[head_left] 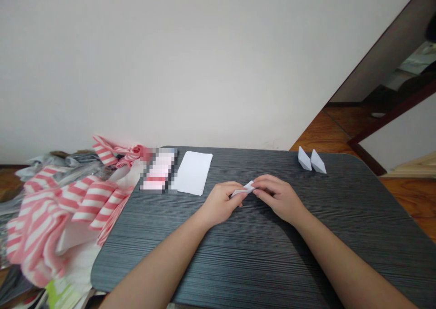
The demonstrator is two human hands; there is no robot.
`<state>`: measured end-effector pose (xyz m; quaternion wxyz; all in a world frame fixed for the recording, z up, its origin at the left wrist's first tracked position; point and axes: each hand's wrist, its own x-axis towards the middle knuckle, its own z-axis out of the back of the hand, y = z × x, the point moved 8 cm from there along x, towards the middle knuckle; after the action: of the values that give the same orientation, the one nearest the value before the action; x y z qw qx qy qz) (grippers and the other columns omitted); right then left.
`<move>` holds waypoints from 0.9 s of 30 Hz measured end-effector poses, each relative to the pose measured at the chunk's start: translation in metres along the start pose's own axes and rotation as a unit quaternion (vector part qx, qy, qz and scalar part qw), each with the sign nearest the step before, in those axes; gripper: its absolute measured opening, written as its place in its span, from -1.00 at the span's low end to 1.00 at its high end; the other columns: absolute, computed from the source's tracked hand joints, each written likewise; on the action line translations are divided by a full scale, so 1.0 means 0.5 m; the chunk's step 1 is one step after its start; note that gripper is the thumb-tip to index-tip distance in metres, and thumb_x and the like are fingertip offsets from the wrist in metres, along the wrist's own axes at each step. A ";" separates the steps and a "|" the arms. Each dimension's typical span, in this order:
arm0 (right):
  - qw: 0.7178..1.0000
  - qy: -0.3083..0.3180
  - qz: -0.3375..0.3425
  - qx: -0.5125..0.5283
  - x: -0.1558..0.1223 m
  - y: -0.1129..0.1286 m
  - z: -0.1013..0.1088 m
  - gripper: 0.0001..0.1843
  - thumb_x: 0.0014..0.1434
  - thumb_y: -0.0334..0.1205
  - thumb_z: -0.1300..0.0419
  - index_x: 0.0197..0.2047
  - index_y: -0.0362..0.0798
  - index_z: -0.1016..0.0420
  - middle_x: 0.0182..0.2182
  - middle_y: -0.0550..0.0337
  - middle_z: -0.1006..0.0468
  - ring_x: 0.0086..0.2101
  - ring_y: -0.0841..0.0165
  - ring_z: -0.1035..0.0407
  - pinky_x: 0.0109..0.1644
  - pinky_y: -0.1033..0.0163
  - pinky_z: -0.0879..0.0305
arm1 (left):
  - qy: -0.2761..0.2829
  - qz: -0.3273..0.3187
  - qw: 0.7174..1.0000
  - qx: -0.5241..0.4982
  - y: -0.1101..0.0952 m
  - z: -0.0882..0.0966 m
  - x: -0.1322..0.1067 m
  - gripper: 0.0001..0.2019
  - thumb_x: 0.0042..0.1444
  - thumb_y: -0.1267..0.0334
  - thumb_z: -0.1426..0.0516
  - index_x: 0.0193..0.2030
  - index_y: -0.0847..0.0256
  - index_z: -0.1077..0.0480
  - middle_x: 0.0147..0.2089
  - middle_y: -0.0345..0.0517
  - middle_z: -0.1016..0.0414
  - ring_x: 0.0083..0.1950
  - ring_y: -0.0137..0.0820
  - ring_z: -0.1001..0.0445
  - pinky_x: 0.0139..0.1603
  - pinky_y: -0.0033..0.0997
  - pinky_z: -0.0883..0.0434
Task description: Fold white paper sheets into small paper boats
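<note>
A small folded piece of white paper (244,190) is pinched between my left hand (221,203) and my right hand (277,197), just above the dark grey table (259,250). Its middle is partly hidden by my fingers, and one pointed end sticks up between them. Beyond my right hand, at the table's far edge, stand a white folded paper boat (304,159) and a second, matching boat (318,161), close together. Beyond my left hand lies a flat white paper sheet (193,172).
A blurred-out pink and white packet (158,170) lies next to the sheet. Pink-striped white plastic bags (64,213) are heaped past the table's left edge, with other packaging beneath them. A white wall rises behind the table, and a wooden floor shows to the right.
</note>
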<state>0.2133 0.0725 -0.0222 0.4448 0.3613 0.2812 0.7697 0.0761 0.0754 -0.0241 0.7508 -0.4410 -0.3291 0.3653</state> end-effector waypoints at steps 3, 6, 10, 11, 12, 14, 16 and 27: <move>1.000 -0.005 0.002 -0.005 -0.002 0.001 0.002 -0.80 0.18 -0.25 -0.14 -0.15 0.04 -0.55 -0.18 0.07 -0.50 -0.30 0.30 -0.41 -0.33 0.22 -0.34 | -0.001 0.009 1.000 0.003 -0.001 0.002 0.000 -0.64 0.22 0.21 0.01 -0.56 0.25 -0.38 -0.37 -0.11 -0.47 -0.28 -0.41 -0.42 -0.19 -0.45 -0.30; 1.000 -0.017 0.014 -0.008 -0.005 0.003 0.006 -0.78 0.18 -0.25 -0.14 -0.11 0.05 -0.55 -0.16 0.06 -0.50 -0.24 0.27 -0.41 -0.22 0.19 -0.37 | -0.006 0.019 1.000 0.005 -0.001 0.006 0.000 -0.61 0.23 0.20 0.03 -0.57 0.25 -0.38 -0.40 -0.12 -0.45 -0.30 -0.42 -0.41 -0.21 -0.45 -0.29; 1.000 -0.018 0.003 0.004 -0.011 -0.004 0.006 -0.71 0.18 -0.24 -0.15 -0.02 0.05 -0.50 -0.09 0.06 -0.48 -0.40 0.37 -0.42 -0.31 0.21 -0.40 | -0.010 0.039 0.999 0.003 0.004 0.011 0.000 -0.60 0.23 0.18 0.04 -0.56 0.26 -0.39 -0.43 -0.15 -0.42 -0.35 -0.45 -0.39 -0.26 -0.47 -0.27; 1.000 -0.020 0.005 0.005 -0.011 -0.005 0.007 -0.70 0.18 -0.25 -0.15 0.00 0.04 -0.49 -0.08 0.06 -0.48 -0.42 0.38 -0.41 -0.31 0.22 -0.40 | -0.010 0.043 0.999 0.002 0.005 0.011 -0.001 -0.60 0.23 0.17 0.04 -0.56 0.26 -0.39 -0.43 -0.16 -0.42 -0.36 -0.45 -0.39 -0.27 -0.47 -0.27; 1.000 -0.022 0.013 0.003 -0.012 -0.003 0.008 -0.70 0.17 -0.25 -0.16 -0.01 0.04 -0.49 -0.08 0.06 -0.48 -0.39 0.37 -0.42 -0.30 0.22 -0.40 | -0.010 0.046 0.999 0.001 0.007 0.011 -0.001 -0.60 0.23 0.17 0.04 -0.56 0.26 -0.39 -0.43 -0.16 -0.42 -0.36 -0.45 -0.39 -0.27 -0.47 -0.27; 0.999 -0.027 0.033 -0.008 -0.012 0.002 0.010 -0.71 0.17 -0.27 -0.16 -0.03 0.03 -0.51 -0.08 0.06 -0.49 -0.28 0.31 -0.43 -0.22 0.20 -0.40 | -0.011 0.049 0.999 0.001 0.008 0.011 -0.001 -0.59 0.23 0.16 0.04 -0.56 0.27 -0.39 -0.41 -0.15 -0.42 -0.35 -0.46 -0.39 -0.27 -0.48 -0.27; 0.998 -0.024 0.046 -0.020 -0.011 0.006 0.009 -0.72 0.17 -0.29 -0.16 -0.05 0.03 -0.52 -0.09 0.06 -0.49 -0.20 0.28 -0.42 -0.17 0.20 -0.38 | -0.012 0.047 0.999 0.004 0.009 0.011 -0.001 -0.59 0.23 0.16 0.04 -0.56 0.27 -0.39 -0.41 -0.15 -0.42 -0.35 -0.46 -0.38 -0.28 -0.48 -0.27; 1.000 0.009 -0.001 0.030 -0.007 -0.003 -0.005 -0.81 0.17 -0.28 -0.15 -0.14 0.00 -0.50 -0.14 0.08 -0.42 -0.46 0.45 -0.33 -0.41 0.30 -0.30 | -0.023 -0.021 0.999 0.017 -0.002 0.009 0.000 -0.69 0.22 0.25 0.00 -0.48 0.26 -0.44 -0.30 -0.10 -0.50 -0.21 -0.43 -0.43 -0.14 -0.46 -0.31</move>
<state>0.2134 0.0698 -0.0259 0.4321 0.3674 0.3087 0.7635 0.0728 0.0770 -0.0215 0.7577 -0.4128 -0.3495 0.3652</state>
